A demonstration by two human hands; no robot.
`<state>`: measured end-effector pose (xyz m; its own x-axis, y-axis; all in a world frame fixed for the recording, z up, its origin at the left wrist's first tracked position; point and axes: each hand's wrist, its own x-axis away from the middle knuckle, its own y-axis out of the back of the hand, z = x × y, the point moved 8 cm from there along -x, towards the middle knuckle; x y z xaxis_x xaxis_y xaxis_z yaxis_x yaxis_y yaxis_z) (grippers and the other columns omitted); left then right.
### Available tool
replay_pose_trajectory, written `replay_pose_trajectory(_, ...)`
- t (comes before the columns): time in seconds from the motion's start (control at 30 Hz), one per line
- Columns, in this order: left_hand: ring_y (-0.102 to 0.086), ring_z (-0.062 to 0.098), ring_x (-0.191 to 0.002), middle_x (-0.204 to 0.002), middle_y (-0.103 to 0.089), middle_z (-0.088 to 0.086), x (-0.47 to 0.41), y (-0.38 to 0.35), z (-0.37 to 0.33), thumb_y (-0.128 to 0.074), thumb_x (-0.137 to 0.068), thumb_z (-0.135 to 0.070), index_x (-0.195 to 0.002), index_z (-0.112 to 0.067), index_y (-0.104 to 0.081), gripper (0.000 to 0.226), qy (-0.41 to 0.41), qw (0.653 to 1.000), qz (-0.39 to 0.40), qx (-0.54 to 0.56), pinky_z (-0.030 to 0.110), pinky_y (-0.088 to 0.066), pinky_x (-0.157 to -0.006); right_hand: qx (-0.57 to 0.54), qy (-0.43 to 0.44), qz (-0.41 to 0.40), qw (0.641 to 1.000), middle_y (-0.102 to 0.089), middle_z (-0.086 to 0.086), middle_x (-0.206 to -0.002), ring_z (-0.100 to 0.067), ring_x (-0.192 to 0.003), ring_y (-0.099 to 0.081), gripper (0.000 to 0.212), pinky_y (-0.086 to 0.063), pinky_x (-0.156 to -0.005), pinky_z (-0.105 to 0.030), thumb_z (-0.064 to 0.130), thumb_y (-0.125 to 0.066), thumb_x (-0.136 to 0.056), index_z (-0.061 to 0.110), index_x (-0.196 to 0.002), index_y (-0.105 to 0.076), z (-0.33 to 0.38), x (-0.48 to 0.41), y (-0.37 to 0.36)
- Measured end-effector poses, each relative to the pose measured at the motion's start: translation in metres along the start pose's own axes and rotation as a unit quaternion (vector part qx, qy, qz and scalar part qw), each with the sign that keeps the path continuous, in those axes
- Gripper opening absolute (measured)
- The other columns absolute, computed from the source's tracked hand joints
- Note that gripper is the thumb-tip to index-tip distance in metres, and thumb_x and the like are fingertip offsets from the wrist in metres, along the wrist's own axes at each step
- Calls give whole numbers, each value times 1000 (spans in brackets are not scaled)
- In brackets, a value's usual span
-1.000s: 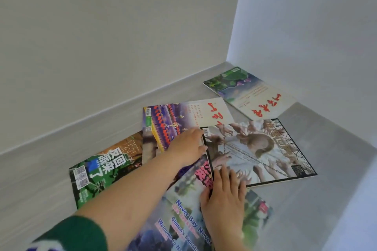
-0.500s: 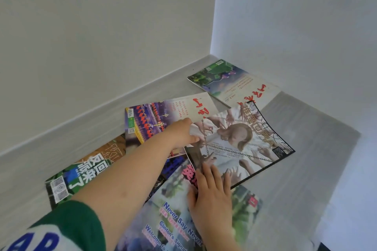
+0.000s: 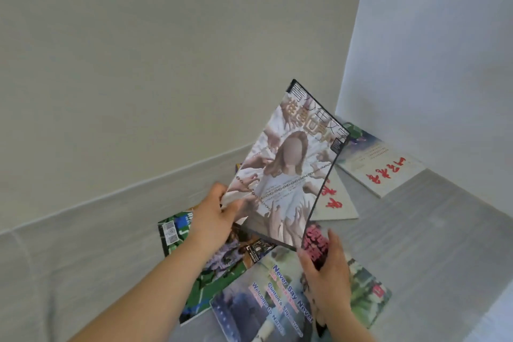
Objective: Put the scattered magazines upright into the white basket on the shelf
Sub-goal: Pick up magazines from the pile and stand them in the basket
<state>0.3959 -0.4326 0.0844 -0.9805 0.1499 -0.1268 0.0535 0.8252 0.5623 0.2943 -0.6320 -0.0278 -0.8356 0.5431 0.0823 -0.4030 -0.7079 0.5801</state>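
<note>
- The left hand [image 3: 219,215] grips the raised magazine [image 3: 288,172] at its lower left corner, thumb on the cover, fingers behind.
- This magazine stands tilted at frame centre. Its long axis runs from lower left to upper right, and its lower edge is clear of the pile.
- The right hand [image 3: 327,272] is nearer the lower right corner. It lies partly open on the "Never Say Never" magazine [image 3: 277,294] and grips nothing.
- Other magazines lie flat on the grey surface [image 3: 416,244]: the green magazine [image 3: 194,286] at lower left and the red-lettered magazine [image 3: 380,164] at right, by the corner.
- The white basket and its shelf are out of frame, so the direction of carry cannot be determined. Titles are blurred.
</note>
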Motion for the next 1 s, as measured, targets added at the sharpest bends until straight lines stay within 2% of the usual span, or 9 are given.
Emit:
replay_pose_trajectory(0.13,-63,7,-62,-76,-60,-12,42,77,19,-54,-84,-7,-74,-28,-48,25,36,986,-107,124,24,-50,-46,-215,7,68,974,-47,6,-131,-14,-117,-45,67,-38,-99,-36,37,-53,-86,26,-141,-16,72,12,-17)
replay_pose_trajectory(0.2,-60,-4,-52,-73,-60,-8,65,112,30,-52,-84,-1,-74,-24,-48,25,44,977,-144,153,14,-45,-39,-304,33,114,945,-56,12,-112,-4,-99,-54,48,-42,-92,-30,25,-55,-87,24,-132,-37,123,19,-29)
replay_pose_trajectory(0.27,-58,-5,-52,-74,-63,-8,90,144,42,-51,-84,0,-77,-22,-51,23,42,972,-164,160,10,-42,-38,-346,69,166,921,-65,2,-103,-10,-92,-62,30,-48,-86,-27,3,-52,-85,18,-109,-58,173,30,-43)
replay_pose_trajectory(0.37,-59,-6,-58,-71,-69,-22,126,199,63,-49,-85,-1,-81,-30,-54,29,38,966,-197,162,8,-44,-44,-385,73,247,886,-69,-3,-83,-19,-89,-61,36,-45,-79,-32,-14,-41,-79,13,-88,-63,228,61,-79)
replay_pose_trajectory(0.43,-59,-12,-66,-77,-66,-33,150,238,73,-45,-87,0,-85,-33,-55,34,26,965,-217,146,4,-44,-52,-395,56,293,869,-71,3,-66,-14,-79,-62,39,-43,-66,-29,-16,-38,-80,15,-81,-61,256,88,-109)
replay_pose_trajectory(0.6,-52,-20,-85,-100,-62,-18,215,338,109,-43,-89,2,-92,-28,-58,34,15,950,-304,74,-6,-34,-72,-386,54,355,850,-68,6,-52,-13,-68,-59,39,-42,-52,-23,-16,-35,-78,18,-76,-55,322,169,-191)
replay_pose_trajectory(0.77,-62,6,-89,-92,-66,-14,276,430,159,-53,-84,1,-94,-29,-62,33,52,926,-375,11,9,-44,-77,-357,55,403,841,-62,6,-44,-5,-48,-58,36,-42,-46,-18,-15,-42,-75,18,-68,-55,375,250,-269)
replay_pose_trajectory(0.83,-63,10,-86,-90,-66,-14,298,460,173,-57,-82,0,-84,-35,-61,36,64,916,-394,-21,20,-47,-74,-321,77,409,850,-62,8,-42,-10,-50,-57,33,-43,-48,-19,-15,-46,-72,15,-64,-57,393,281,-299)
replay_pose_trajectory(1.0,-59,-11,-62,-59,-64,-29,341,521,214,-61,-80,-4,-74,-26,-68,23,94,885,-452,-57,2,-40,-53,-291,98,395,866,-58,2,-43,-14,-50,-50,30,-39,-39,-13,-16,-43,-70,10,-58,-53,440,341,-361)
